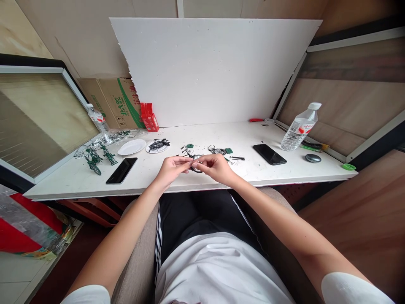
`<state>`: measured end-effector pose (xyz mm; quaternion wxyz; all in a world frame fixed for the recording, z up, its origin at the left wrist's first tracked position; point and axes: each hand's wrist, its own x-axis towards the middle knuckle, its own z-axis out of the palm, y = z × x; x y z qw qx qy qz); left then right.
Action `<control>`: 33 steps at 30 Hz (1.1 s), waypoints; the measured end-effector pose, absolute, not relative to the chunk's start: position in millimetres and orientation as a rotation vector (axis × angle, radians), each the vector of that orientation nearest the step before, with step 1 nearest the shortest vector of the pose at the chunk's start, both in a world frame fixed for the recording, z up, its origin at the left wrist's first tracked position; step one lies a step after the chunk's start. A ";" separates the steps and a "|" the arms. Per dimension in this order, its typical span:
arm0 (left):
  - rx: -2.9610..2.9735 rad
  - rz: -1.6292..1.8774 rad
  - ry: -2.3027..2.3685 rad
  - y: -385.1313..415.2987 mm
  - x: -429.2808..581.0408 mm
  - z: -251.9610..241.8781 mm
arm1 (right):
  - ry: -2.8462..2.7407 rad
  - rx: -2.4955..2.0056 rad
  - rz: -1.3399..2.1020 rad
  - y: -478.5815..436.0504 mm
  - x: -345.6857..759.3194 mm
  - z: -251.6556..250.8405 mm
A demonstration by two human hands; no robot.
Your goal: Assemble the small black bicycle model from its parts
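Close to the table's front edge, my left hand and my right hand meet, fingertips pinched together on a small black model bicycle. A thin spoked wheel shows below the fingers, and dark frame parts stick out above them; the fingers cover the rest. Just beyond lie small green pieces, a loop of thin black parts, a green block and a short black strip. Green model bicycles stand at the left.
A white plate and another holding black parts sit left of centre. Phones lie on the left and right. Water bottles stand at the right and far left. A white board rises behind.
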<state>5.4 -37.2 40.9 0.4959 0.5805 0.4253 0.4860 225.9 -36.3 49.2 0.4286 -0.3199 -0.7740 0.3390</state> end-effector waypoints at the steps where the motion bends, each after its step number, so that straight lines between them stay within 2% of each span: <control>1: 1.390 1.165 1.025 -37.1 5.6 40.7 | -1.936 -0.795 0.850 -36.4 225.7 49.2; 11: 1.150 1.122 0.973 -35.4 7.6 37.7 | -1.975 -0.769 0.822 -36.0 225.8 47.4; 26: 1.055 1.156 0.959 -33.9 7.7 36.6 | -2.119 -0.583 0.148 -29.1 226.2 28.4; 33: 1.032 1.150 0.963 -32.8 7.1 35.3 | -2.110 -0.498 0.030 -24.0 227.0 24.2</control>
